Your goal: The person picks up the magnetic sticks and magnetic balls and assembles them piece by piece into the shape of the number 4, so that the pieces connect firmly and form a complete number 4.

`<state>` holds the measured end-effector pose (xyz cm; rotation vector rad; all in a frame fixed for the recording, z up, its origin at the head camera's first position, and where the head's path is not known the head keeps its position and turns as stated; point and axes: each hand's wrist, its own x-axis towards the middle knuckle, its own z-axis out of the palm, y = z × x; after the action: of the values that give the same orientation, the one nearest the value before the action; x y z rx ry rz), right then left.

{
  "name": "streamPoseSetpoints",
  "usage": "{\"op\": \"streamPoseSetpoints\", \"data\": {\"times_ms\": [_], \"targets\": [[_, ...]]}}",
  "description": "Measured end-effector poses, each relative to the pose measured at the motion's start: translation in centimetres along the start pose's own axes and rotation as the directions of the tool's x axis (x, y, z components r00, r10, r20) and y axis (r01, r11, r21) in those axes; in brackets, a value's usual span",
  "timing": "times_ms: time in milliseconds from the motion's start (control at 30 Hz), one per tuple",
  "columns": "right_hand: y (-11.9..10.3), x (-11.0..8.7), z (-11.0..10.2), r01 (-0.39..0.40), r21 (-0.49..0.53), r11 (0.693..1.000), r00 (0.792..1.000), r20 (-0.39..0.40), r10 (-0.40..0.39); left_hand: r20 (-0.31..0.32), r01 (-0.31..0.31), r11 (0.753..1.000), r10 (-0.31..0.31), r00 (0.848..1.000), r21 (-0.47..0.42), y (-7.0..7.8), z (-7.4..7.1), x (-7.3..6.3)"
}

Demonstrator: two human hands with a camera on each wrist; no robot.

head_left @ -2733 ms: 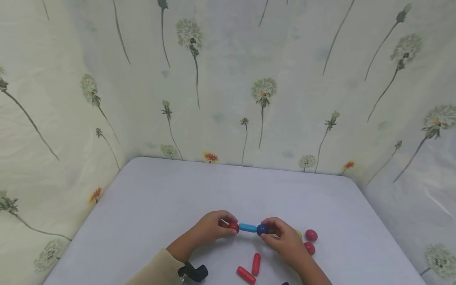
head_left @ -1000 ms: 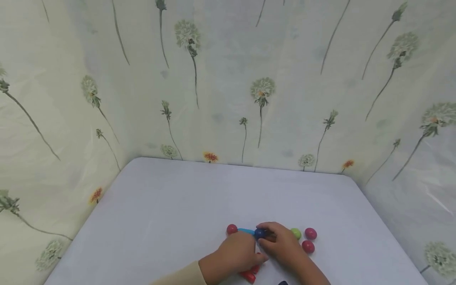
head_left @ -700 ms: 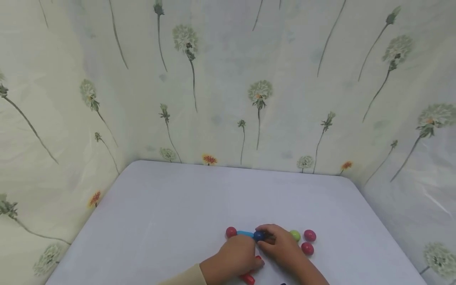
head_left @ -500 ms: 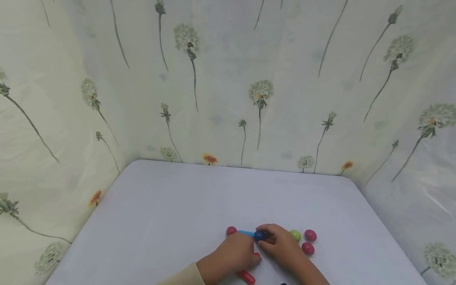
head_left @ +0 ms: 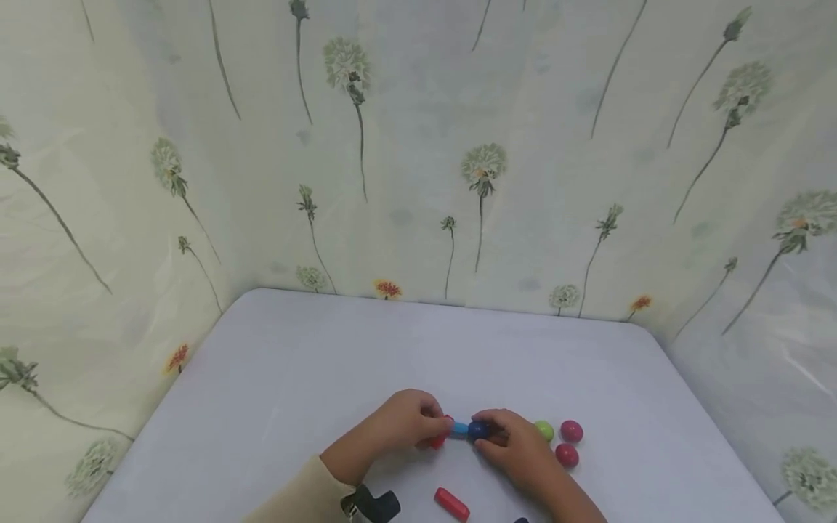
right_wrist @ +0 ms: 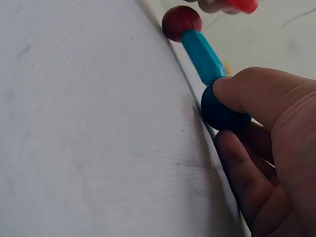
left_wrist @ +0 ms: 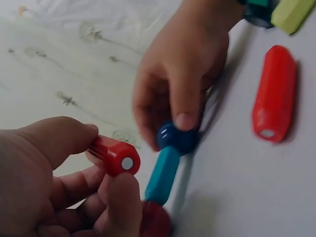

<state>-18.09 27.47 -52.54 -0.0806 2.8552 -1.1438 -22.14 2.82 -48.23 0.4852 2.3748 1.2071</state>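
My left hand (head_left: 400, 423) pinches a red magnetic rod (left_wrist: 116, 154) between thumb and fingers, its pale round magnet end showing in the left wrist view. With thumb and fingers, my right hand (head_left: 519, 444) grips a dark blue ball (right_wrist: 222, 111). A light blue rod (right_wrist: 203, 57) is joined to that ball, and a red ball (right_wrist: 181, 23) sits on the rod's far end. In the head view the left hand and its rod cover the red ball. The held red rod is close to the red ball; whether they touch I cannot tell.
Another red rod (head_left: 453, 504) lies on the white table (head_left: 314, 363) near the front. Right of my right hand are a green ball (head_left: 544, 430) and two pinkish-red balls (head_left: 572, 431). A yellow-green rod (left_wrist: 296, 15) shows in the left wrist view's corner. Flower-patterned sheeting (head_left: 418, 145) surrounds the table.
My left hand let go of the red ball, reached down to the two red rods, took one and lifted it back left towards the joined pieces. My right hand has kept the dark blue ball.
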Motion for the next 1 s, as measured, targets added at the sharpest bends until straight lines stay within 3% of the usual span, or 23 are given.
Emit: {"op": "streamPoseSetpoints", "data": {"times_ms": [167,333,567,1000], "targets": [[-0.3,0.1,0.0,-0.018,-0.003,1.0,1.0,-0.002,0.018,-0.132,0.04,0.996,-0.051,0.99,-0.084,-1.4,-2.0,0.9],[-0.3,0.1,0.1,-0.012,-0.008,1.0,1.0,-0.001,0.012,-0.223,0.066,0.979,-0.108,0.969,-0.191,-3.4,-2.5,2.1],[-0.2,-0.1,0.0,0.005,-0.005,1.0,1.0,0.008,-0.005,-0.225,0.096,0.962,-0.155,0.962,-0.254,-4.6,-2.0,2.9],[-0.7,-0.5,0.1,0.018,-0.012,1.0,0.999,0.031,-0.018,-0.213,0.094,0.955,-0.158,0.964,-0.281,-4.4,-0.8,3.1]]}}
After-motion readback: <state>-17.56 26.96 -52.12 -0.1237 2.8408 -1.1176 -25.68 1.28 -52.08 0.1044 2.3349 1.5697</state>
